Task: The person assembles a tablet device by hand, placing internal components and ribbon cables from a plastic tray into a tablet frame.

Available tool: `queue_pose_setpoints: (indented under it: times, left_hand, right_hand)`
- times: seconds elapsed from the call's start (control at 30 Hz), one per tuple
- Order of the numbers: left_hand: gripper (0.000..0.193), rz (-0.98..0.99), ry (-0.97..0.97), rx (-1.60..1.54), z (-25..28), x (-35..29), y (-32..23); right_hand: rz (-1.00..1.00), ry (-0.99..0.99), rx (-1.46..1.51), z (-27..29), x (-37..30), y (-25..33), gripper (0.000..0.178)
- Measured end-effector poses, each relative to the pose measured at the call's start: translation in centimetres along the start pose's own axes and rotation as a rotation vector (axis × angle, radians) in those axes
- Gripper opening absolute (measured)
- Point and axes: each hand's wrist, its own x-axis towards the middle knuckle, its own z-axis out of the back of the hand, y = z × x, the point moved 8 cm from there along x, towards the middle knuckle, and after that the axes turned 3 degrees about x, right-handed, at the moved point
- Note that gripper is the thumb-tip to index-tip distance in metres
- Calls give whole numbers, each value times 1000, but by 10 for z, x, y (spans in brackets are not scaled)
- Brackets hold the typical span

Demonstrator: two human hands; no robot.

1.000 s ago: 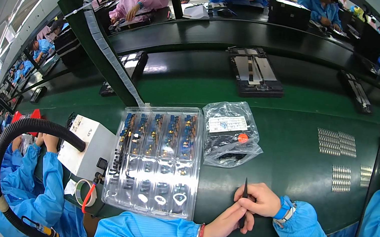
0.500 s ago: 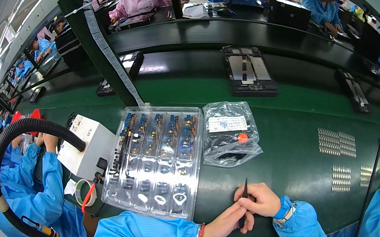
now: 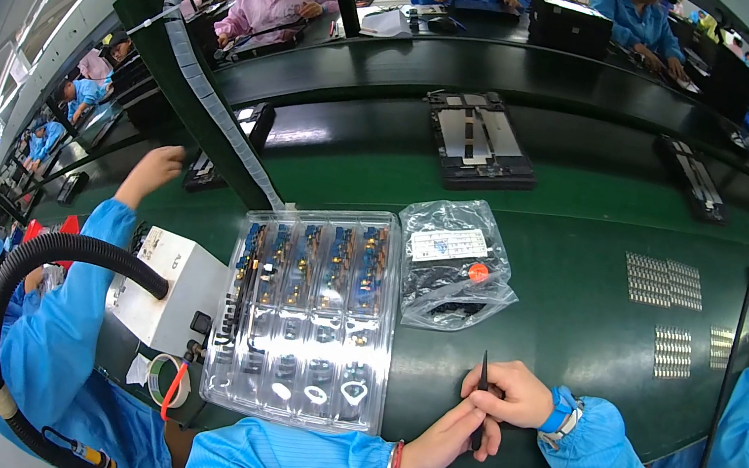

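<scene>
My right hand (image 3: 516, 394) is closed around a pair of dark tweezers (image 3: 485, 371), their thin tip pointing up and away from me. My left hand (image 3: 435, 445) rests against it from below and to the left, its fingers pressed together at the right hand's fingertips. Whatever may be pinched between the hands is hidden. Left of them lies a clear plastic tray (image 3: 293, 400) with long compartments holding small blue, orange and black electronic parts. Beyond the hands is a clear plastic bag (image 3: 422, 305) with a white label, an orange-red dot and dark contents.
Small metal parts in sheets (image 3: 650, 281) lie at the right of the green bench. A white box (image 3: 170, 283) with a black hose (image 3: 71, 249) and a tape roll (image 3: 168, 380) stand left. Dark device trays (image 3: 481, 143) lie on the line beyond. Co-workers sit on both sides.
The left co-worker's arm has reached up and out toward the line. The middle device tray has shifted slightly left. My hands and the tweezers have stayed put.
</scene>
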Motion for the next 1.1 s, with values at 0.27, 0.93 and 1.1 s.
queue_pose_setpoints:
  times: [0.27, 0.93, 1.1]
  left_hand:
    - [33, 0, 10, -7, 0, -1, 1]
    - [42, 39, -11, 154, -4, -1, -9]
    - [34, 8, 5, 146, -6, -2, -11]
  right_hand:
    - [31, -8, -19, 0, 0, 1, 18]
    - [8, 4, -25, 0, 0, 1, 18]
    - [18, 3, -33, 0, 1, 2, 18]
